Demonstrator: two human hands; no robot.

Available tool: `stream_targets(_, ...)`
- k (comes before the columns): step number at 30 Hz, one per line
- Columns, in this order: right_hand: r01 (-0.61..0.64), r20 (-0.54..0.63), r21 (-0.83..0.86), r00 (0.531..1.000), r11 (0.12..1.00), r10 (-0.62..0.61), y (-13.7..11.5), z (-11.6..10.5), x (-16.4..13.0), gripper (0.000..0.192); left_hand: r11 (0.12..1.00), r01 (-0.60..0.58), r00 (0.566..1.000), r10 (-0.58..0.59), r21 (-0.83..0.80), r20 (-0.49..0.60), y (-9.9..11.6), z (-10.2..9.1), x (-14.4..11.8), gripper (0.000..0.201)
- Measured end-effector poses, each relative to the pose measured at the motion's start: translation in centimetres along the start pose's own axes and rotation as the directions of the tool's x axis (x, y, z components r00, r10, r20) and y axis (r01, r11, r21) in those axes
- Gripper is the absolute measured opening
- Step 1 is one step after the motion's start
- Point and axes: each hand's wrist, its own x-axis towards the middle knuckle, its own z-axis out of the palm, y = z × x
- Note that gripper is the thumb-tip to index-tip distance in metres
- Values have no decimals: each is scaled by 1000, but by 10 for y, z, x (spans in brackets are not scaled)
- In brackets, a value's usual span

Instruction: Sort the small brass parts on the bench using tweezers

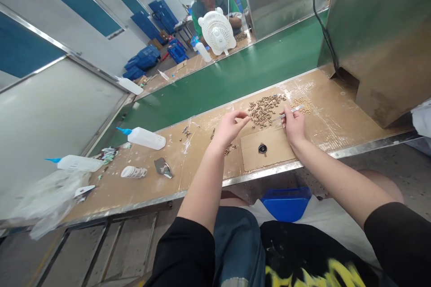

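Observation:
My right hand point(294, 126) is closed around a pair of metal tweezers point(297, 108), whose thin tips point left toward a pile of small bronze-coloured metal parts point(264, 110). At the left edge of that pile, my left hand point(231, 128) has its thumb and fingertips pinched together; whatever they hold is too small to make out. Between my forearms a flat piece of cardboard point(251, 152) lies at the table's front edge. On it rests a small round black piece point(262, 148). Tiny pale yellow rings or beads point(305, 105) are spread just beyond my right hand.
White squeeze bottles with blue tips point(146, 138) point(79, 163), a small tub point(134, 171) and a plastic bag point(40, 197) occupy the left. A green conveyor belt point(202, 87) runs behind the table. Across it sits a person behind a white fan point(218, 31). A metal housing point(380, 45) stands right.

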Motion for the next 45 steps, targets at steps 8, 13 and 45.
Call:
stream_targets(8,10,23,21,1000,1000,-11,-6,2,-3,52,930,100,975,-164,355,153,-39,-13,-62,11)
stream_targets(13,15,18,4,1000,1000,-15,-10,3,-5,52,840,106,965,-216,532,149,-44,3,-71,15)
stream_targets(45,133,136,-255,986,958,-101,-7,-2,-6,54,801,24,999,-42,-599,-17,-36,48,-17,24)
